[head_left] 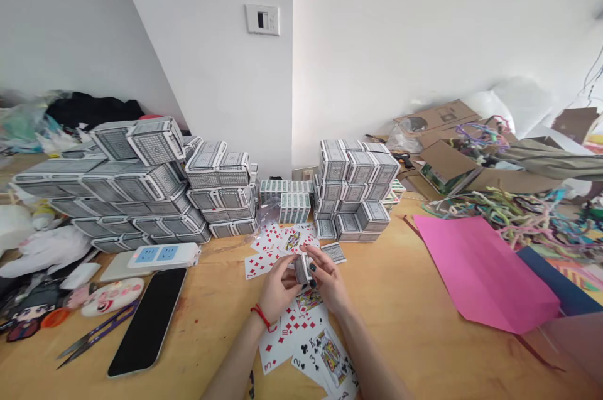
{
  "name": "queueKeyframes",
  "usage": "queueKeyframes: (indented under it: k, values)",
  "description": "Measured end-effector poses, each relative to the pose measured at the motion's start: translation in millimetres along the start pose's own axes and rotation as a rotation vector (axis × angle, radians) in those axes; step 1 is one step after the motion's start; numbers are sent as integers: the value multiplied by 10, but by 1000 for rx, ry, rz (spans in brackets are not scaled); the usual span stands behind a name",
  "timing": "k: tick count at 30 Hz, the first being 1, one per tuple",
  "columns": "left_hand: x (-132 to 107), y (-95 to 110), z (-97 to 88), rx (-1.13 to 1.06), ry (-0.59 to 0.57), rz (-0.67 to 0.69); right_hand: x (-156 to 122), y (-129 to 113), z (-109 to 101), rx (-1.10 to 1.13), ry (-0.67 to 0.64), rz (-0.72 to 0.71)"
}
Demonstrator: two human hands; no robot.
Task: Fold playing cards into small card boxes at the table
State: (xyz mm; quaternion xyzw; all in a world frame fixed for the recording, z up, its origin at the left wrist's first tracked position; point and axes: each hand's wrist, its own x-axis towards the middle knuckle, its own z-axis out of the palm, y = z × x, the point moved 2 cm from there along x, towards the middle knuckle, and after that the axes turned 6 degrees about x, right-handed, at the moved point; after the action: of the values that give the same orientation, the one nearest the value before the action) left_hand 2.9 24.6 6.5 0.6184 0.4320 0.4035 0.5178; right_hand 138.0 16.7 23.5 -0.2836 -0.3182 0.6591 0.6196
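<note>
Card block point(301, 270), small and grey-patterned on its visible face, sits pinched between the left hand point(279, 281) and the right hand point(328, 279), just above loose playing cards near the middle of the counter point(396, 299). Grip on both sides is closed on it, the left at one edge and the right, with dark nails, at the other; the hands hide how its far side fits together. Uneven pressure could crease its walls or spring a fold open. Face-up cards, among them a king of clubs point(330, 356), overlap under the wrists, so a dragging forearm could scatter them or bend their corners. Behind the hands, the right-hand stack point(358, 167) stands stepped, beside a face-down card point(333, 253); a knuckle pushed too far forward might knock blocks out of line. The left-hand stack point(141, 174) looks more precarious, I judge, because its top blocks sit askew. The red bracelet point(260, 316) could snag a card edge.
</note>
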Motion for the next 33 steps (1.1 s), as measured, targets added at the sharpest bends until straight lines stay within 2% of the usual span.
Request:
queueKeyframes:
  k: [4, 9, 17, 23, 29, 33]
  values:
    - [-3, -3, 25, 116, 31, 45, 25, 60, -47, -63, 63, -22]
    - [-4, -35, 15, 137, 78, 77, 41, 126, -83, -228, 114, 28]
    - [-28, 17, 18, 124, 102, 85, 34, 105, -68, -281, 79, 19]
    - [-30, 13, 22, 115, 130, 32, 30, 87, -35, -297, 87, 29]
    - [-34, 12, 28, 95, 126, -23, 24, 47, 0, -297, 76, 33]
    - [-37, 2, 20, 48, 109, 2, 26, 57, -13, -287, 77, 39]
